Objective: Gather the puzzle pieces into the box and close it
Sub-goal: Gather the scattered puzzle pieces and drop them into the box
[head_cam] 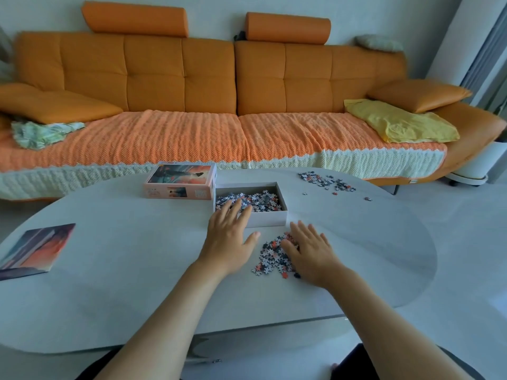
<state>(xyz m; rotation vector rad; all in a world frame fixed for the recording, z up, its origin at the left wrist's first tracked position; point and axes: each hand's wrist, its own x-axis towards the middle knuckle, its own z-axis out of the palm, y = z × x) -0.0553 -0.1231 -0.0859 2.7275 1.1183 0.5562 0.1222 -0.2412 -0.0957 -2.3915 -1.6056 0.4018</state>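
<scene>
An open white box (270,217) stands mid-table with several puzzle pieces (258,201) inside. Its lid (181,181), printed with an orange sunset picture, lies just left of it. A heap of loose pieces (270,257) lies in front of the box. My right hand (310,249) rests flat on the heap's right side, fingers spread. My left hand (230,233) hovers with straight fingers over the box's near left corner, holding nothing. A second scatter of pieces (327,182) lies far right on the table.
The pale oval table (123,270) carries a printed picture card (35,250) near its left edge. An orange sofa (208,105) with a yellow cloth (397,123) runs along behind the table.
</scene>
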